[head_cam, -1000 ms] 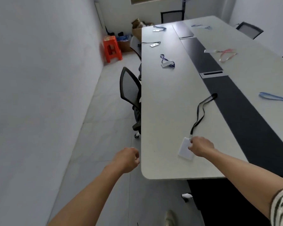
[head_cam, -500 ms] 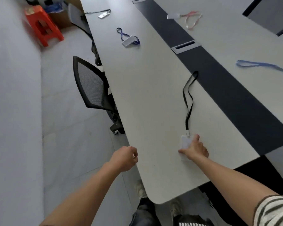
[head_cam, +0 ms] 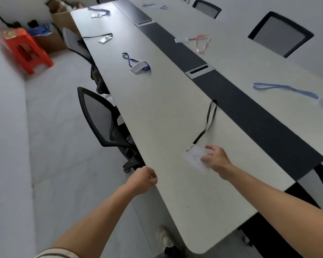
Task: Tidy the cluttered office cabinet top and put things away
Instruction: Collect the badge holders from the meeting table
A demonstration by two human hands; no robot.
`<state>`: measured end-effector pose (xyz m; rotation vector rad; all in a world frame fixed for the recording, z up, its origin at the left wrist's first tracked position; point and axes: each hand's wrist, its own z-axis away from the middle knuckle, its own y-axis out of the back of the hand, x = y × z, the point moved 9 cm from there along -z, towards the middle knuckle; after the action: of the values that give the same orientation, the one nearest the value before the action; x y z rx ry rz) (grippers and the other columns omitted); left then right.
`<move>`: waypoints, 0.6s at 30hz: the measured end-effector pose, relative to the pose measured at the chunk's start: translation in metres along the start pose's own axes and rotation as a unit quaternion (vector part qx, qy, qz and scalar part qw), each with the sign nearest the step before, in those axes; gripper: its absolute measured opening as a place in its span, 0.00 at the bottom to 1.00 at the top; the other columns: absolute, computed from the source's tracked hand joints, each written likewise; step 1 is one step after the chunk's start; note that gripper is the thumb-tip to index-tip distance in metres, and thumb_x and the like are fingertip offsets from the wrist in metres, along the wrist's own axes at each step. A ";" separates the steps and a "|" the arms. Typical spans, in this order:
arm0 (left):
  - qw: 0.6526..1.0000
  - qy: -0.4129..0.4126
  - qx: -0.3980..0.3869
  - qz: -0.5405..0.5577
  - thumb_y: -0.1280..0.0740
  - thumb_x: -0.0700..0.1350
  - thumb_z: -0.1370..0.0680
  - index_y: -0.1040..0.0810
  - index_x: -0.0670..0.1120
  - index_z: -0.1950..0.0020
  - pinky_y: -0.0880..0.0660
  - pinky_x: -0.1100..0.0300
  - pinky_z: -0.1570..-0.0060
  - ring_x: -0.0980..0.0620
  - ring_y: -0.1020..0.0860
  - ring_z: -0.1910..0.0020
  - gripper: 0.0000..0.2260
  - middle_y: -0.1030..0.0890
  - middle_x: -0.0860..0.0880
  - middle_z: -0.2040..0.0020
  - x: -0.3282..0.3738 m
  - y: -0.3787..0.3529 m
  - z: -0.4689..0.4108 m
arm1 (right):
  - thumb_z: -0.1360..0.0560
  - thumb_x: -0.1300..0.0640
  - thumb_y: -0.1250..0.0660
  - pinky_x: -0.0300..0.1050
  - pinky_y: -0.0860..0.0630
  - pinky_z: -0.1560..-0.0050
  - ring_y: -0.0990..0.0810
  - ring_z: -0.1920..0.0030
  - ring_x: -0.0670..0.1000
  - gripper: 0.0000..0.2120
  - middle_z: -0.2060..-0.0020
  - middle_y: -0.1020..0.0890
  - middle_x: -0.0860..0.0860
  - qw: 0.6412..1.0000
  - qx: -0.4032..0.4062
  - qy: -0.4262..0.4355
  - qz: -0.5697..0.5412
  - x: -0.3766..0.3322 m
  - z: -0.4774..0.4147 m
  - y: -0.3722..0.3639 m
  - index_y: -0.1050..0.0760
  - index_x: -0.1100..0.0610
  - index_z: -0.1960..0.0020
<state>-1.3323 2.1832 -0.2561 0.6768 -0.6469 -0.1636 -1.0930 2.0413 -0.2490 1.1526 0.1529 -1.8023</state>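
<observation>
clutter on the long white table [head_cam: 162, 112] is mostly lanyards with badges. a dark strip [head_cam: 254, 116] runs along its middle, with two metal cable hatches [head_cam: 199, 71] set in it.

the right hand [head_cam: 215, 159], centre right of the frame, lies on the white card [head_cam: 194, 157] with fingers spread and fairly straight, their tips touching the card's near corner; it grips nothing. the card lies flat near the table's lower end, and its black lanyard [head_cam: 207, 123] trails up toward the dark strip. the left hand [head_cam: 145, 180] hangs just off the table's left edge, fingers curled into a fist with nothing seen inside.

six lanyards show plainly: the black one at the card, a blue one with a badge [head_cam: 138, 65] up the table, a black one [head_cam: 103, 38] beyond it, a blue one [head_cam: 99, 13] near the top, a pink one [head_cam: 199, 41] across the strip, and a blue one [head_cam: 283, 89] at the right edge. a seventh, bluish and small, lies at the top.

four chairs can be counted: a black mesh chair [head_cam: 101, 118] pushed against the table's left side, a grey one [head_cam: 73, 39] behind it, and two at the upper right. an orange stool [head_cam: 26, 51] and cardboard boxes [head_cam: 61, 28] stand at the upper left.
</observation>
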 end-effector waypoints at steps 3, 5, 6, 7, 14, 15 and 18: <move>0.984 0.037 0.002 0.173 0.36 0.43 0.20 0.19 0.41 0.53 0.23 0.58 0.62 0.51 0.20 0.63 0.09 0.18 0.46 0.61 -0.006 0.010 0.018 | 0.27 0.67 0.29 0.42 0.23 0.61 0.19 0.59 0.51 0.13 0.57 0.17 0.55 0.995 -0.075 0.024 -0.066 -0.053 0.013 -0.022 0.21 0.67 0.43; 0.959 0.055 0.023 0.276 0.37 0.43 0.20 0.19 0.39 0.50 0.22 0.55 0.59 0.49 0.19 0.62 0.10 0.17 0.44 0.60 -0.013 0.021 0.033 | 0.27 0.63 0.28 0.41 0.22 0.63 0.19 0.60 0.51 0.06 0.58 0.18 0.55 0.988 -0.128 0.051 -0.069 -0.089 0.025 -0.045 0.20 0.63 0.51; 0.946 0.063 0.037 0.317 0.37 0.43 0.19 0.19 0.38 0.49 0.21 0.53 0.56 0.47 0.18 0.61 0.10 0.17 0.43 0.59 -0.021 0.026 0.043 | 0.26 0.61 0.27 0.40 0.23 0.65 0.21 0.62 0.51 0.04 0.59 0.19 0.55 0.985 -0.149 0.065 -0.055 -0.105 0.032 -0.061 0.21 0.61 0.53; 0.934 0.070 0.044 0.349 0.38 0.43 0.19 0.19 0.38 0.48 0.20 0.50 0.53 0.46 0.18 0.59 0.11 0.17 0.42 0.58 -0.025 0.031 0.048 | 0.26 0.59 0.28 0.39 0.25 0.69 0.23 0.64 0.50 0.05 0.61 0.21 0.54 0.984 -0.156 0.079 -0.040 -0.119 0.038 -0.071 0.21 0.61 0.54; 0.794 0.071 0.065 0.600 0.50 0.54 0.16 0.20 0.37 0.43 0.24 0.51 0.55 0.42 0.20 0.55 0.26 0.18 0.38 0.53 -0.081 0.089 0.094 | 0.19 0.53 0.38 0.38 0.39 0.79 0.35 0.76 0.46 0.13 0.70 0.32 0.51 0.953 -0.246 0.174 0.043 -0.215 0.093 -0.186 0.26 0.59 0.59; 0.771 0.061 0.074 0.630 0.51 0.56 0.16 0.20 0.38 0.43 0.25 0.51 0.54 0.42 0.20 0.55 0.28 0.18 0.38 0.52 -0.089 0.103 0.096 | 0.19 0.55 0.39 0.38 0.40 0.78 0.36 0.77 0.46 0.12 0.70 0.33 0.51 0.949 -0.257 0.175 0.045 -0.225 0.097 -0.201 0.27 0.60 0.58; 0.700 0.036 0.139 0.700 0.48 0.58 0.18 0.20 0.42 0.47 0.26 0.50 0.53 0.43 0.21 0.55 0.24 0.18 0.40 0.53 -0.126 0.157 0.100 | 0.21 0.59 0.42 0.39 0.43 0.77 0.37 0.77 0.48 0.08 0.70 0.34 0.53 0.946 -0.274 0.165 0.058 -0.248 0.099 -0.252 0.28 0.61 0.55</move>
<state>-1.5028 2.2957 -0.1616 0.3102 -0.9673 1.4167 -1.3250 2.2826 -0.0979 1.0156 0.7206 -1.3261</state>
